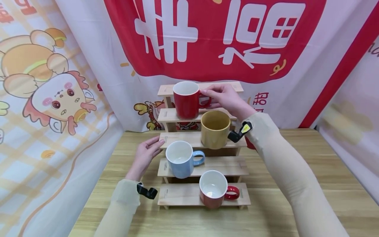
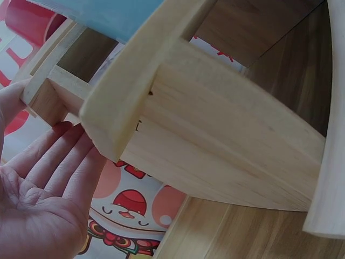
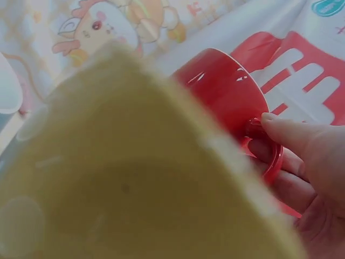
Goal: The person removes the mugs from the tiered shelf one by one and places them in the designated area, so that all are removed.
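A red mug [image 1: 186,102] with a white inside stands upright over the second step from the top of a wooden stepped rack [image 1: 174,198]. My right hand [image 1: 223,98] pinches its handle between thumb and fingers; the right wrist view shows the thumb [image 3: 291,132] on top of the handle. On the rack's left side, my left hand [image 1: 146,153] holds the end of the middle step. Its thumb and straighter fingers [image 2: 56,156] lie on either side of the wood. Just below the right hand is a mustard-yellow mug [image 1: 215,130] on the middle step.
A light blue mug [image 1: 180,161] is on the fourth step, handle to the right. The lowest step bears a mug with a red handle [image 1: 213,189]. A red object [image 1: 250,144] shows partly behind the right forearm. Printed cloth [image 1: 133,108] hangs behind the wooden table [image 1: 281,171].
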A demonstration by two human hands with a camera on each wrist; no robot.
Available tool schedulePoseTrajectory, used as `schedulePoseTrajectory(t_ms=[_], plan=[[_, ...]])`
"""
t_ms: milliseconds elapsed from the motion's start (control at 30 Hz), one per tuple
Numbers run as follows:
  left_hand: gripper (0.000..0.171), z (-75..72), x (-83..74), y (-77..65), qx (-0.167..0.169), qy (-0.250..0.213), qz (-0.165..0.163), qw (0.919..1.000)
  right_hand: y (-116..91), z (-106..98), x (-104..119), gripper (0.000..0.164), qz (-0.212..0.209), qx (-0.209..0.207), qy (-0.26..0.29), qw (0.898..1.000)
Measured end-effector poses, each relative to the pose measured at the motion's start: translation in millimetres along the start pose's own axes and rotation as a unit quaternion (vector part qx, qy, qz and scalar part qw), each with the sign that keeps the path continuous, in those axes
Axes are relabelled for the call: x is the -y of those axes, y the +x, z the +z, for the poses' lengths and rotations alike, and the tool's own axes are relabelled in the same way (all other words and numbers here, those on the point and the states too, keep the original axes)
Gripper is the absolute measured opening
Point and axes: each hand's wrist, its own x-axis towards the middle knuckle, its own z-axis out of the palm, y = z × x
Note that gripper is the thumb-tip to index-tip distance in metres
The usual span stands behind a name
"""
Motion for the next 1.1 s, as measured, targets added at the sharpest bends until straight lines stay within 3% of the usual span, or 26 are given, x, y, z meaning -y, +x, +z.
schedulePoseTrajectory(t_ms=[267, 500, 900, 1100], plan=[[0.064, 1.0, 1.2, 0.3, -0.001, -0.003, 0.003, 1.0, -18.0, -24.2, 18.6, 0.042, -0.02, -0.037, 0.044, 0.998], [0.061, 1.8, 0.0, 0.0, -0.001, -0.008, 0.0, 1.0, -39.8, -57.0, 27.7, 0.048, -0.031, -0.08, 0.036, 0.996], [0.063, 0.0, 1.8, -0.2, 0.003, -0.011, 0.002, 0.9999, -77.0, -107.5, 18.0, 0.059, -0.015, -0.159, -0.002, 0.987], [0.063, 0.2, 1.0, -0.7, 0.001, -0.009, 0.002, 1.0, -96.9, -130.5, 12.8, 0.061, -0.002, -0.176, 0.012, 0.984]])
